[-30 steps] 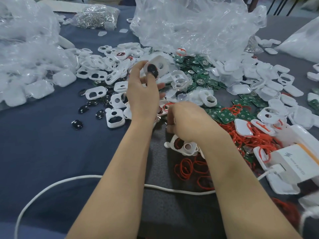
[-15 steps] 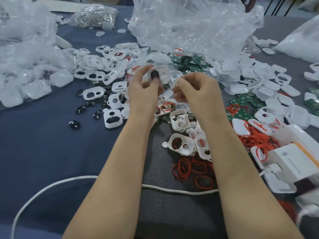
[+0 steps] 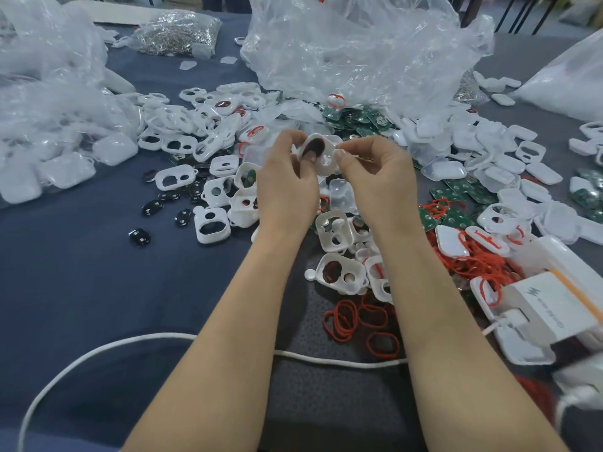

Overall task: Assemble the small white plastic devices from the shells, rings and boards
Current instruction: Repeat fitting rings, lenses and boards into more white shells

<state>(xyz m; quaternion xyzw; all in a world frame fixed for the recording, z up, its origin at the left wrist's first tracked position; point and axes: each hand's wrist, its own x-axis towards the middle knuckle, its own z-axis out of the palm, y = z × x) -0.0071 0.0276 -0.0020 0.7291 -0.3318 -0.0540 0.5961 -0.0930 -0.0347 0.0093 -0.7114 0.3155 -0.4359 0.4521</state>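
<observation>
Though fingers (image 3: 285,141) hide much of it, a white shell (image 3: 326,163) with a dark oval insert (image 3: 315,146) is pinched between the left hand (image 3: 287,190) and right hand (image 3: 380,181) above the loose parts (image 3: 336,236). A clear bag (image 3: 208,26) holds silvery pieces (image 3: 177,34) too small to identify.

The left hand (image 3: 287,187) and right hand (image 3: 378,181) cover the edges of the shell (image 3: 321,159); their fingers (image 3: 292,138) pass partly behind it. The cable (image 3: 98,350) leaves the bottom edge. The box (image 3: 548,308) is cut off at the right. The silvery bits in the far bag (image 3: 177,32) are too small to tell.
</observation>
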